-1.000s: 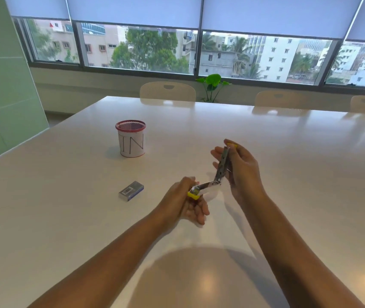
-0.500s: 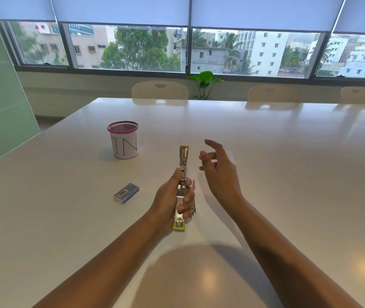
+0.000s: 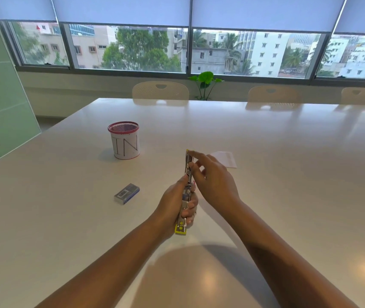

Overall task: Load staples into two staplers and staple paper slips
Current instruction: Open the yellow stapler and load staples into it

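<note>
Gripping the stapler point(image 3: 184, 196) low in left hand point(image 3: 172, 203), long axis pointing away over the table point(image 3: 288, 196); right hand point(image 3: 212, 178), fingers loosely extended, touches its far half, nearer the open channel.

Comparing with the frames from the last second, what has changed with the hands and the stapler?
The stapler, bent open between both hands a second ago, now lies stretched out straight in the left hand, which grips its near half. The right hand let go, drew back, and has returned, its fingertips touching the far half. The staple box, the mesh cup and the table kept their places.
</note>
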A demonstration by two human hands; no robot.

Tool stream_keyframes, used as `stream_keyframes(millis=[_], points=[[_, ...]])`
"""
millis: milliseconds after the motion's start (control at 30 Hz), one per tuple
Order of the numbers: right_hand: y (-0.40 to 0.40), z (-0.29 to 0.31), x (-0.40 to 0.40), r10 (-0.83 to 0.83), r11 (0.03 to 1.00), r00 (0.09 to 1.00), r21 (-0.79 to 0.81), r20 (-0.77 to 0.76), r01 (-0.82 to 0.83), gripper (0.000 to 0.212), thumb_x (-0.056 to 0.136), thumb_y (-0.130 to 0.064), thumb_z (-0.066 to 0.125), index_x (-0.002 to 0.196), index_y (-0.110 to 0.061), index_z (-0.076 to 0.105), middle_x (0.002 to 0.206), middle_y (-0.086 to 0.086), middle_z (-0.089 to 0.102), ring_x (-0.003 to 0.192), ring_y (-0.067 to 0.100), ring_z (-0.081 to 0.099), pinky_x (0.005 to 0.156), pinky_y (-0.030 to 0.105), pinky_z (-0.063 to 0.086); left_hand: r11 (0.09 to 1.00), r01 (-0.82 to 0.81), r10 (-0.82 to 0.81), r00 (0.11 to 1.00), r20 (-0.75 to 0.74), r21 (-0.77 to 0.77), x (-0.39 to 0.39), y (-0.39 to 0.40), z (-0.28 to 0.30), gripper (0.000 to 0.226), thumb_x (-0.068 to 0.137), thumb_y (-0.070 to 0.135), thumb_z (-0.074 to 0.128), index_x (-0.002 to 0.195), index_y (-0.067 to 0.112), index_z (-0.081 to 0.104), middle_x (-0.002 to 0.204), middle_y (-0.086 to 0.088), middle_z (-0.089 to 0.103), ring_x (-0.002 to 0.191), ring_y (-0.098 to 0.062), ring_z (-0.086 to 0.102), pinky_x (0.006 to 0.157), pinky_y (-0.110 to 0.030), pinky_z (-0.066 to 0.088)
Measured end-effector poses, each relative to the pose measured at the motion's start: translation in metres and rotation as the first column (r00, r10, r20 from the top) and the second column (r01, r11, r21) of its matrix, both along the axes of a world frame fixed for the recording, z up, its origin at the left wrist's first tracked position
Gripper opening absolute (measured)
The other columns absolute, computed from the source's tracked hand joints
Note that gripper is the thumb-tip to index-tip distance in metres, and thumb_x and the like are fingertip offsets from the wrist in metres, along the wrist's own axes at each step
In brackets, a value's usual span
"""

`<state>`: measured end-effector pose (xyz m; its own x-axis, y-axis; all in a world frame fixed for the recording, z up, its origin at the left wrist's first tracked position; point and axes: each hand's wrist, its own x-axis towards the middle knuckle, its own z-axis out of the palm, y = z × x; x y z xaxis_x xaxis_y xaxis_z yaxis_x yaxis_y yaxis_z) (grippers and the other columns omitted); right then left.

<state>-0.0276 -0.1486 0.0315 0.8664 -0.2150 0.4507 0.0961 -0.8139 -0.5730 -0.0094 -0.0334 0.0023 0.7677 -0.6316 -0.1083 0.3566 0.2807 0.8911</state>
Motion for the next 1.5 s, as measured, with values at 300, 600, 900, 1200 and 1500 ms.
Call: stream_keyframes(millis=[300, 600, 900, 1200, 1500], points=[[0.004, 0.002, -0.003, -0.054, 0.998, 0.999, -0.035, -0.004, 0.054, 0.035, 0.095, -0.037, 0.044, 0.13, -0.032, 0.046, 0.11, -0.01, 0.061, 0.078, 0.008, 0.056, 0.064, 0.022, 0.035, 1.0, 0.019, -0.019, 1.0, 0.005, 0.019, 0.003, -0.001, -0.004, 0.045, 0.095, 0.043, 0.031, 0.074, 0.006, 0.047, 0.048, -0.008, 0.043, 0.028, -0.01, 0.035, 0.035, -0.016, 0.036], [0.006, 0.004, -0.004, -0.063, 0.998, 0.998, -0.017, -0.021, 0.062, 0.036, 0.094, -0.04, 0.046, 0.129, -0.03, 0.045, 0.114, -0.008, 0.059, 0.077, 0.006, 0.053, 0.057, 0.018, 0.034, 0.999, 0.046, -0.046, 0.999, -0.011, 0.014, 0.007, 0.0, -0.006, 0.048, 0.096, 0.043, 0.029, 0.071, 0.006, 0.046, 0.046, -0.007, 0.045, 0.027, -0.01, 0.037, 0.035, -0.016, 0.038], [0.007, 0.007, -0.007, -0.106, 0.993, 0.994, -0.062, -0.024, 0.104, 0.035, 0.095, -0.041, 0.043, 0.127, -0.029, 0.049, 0.124, -0.007, 0.058, 0.094, 0.014, 0.062, 0.071, 0.021, 0.037, 0.996, 0.052, -0.051, 0.999, -0.01, 0.078, 0.005, -0.001, -0.007, 0.051, 0.094, 0.046, 0.031, 0.064, 0.008, 0.047, 0.047, -0.007, 0.041, 0.028, -0.01, 0.036, 0.036, -0.016, 0.035], [0.007, 0.005, -0.006, -0.12, 0.98, 0.993, -0.163, -0.005, 0.118, 0.037, 0.094, -0.046, 0.041, 0.128, -0.032, 0.05, 0.119, -0.008, 0.059, 0.095, 0.016, 0.062, 0.074, 0.027, 0.044, 0.995, 0.078, -0.076, 0.997, -0.031, 0.058, 0.008, 0.001, -0.008, 0.058, 0.093, 0.048, 0.032, 0.055, 0.007, 0.043, 0.041, -0.005, 0.037, 0.027, -0.01, 0.033, 0.033, -0.014, 0.034], [0.005, 0.005, -0.004, -0.149, 0.968, 0.989, -0.203, 0.022, 0.15, 0.04, 0.094, -0.048, 0.039, 0.129, -0.031, 0.047, 0.122, -0.007, 0.059, 0.095, 0.016, 0.063, 0.071, 0.024, 0.042, 0.997, 0.048, -0.048, 0.999, 0.007, 0.053, 0.009, -0.001, -0.009, 0.049, 0.094, 0.043, 0.032, 0.062, 0.01, 0.046, 0.049, -0.008, 0.035, 0.027, -0.01, 0.032, 0.034, -0.015, 0.031]])
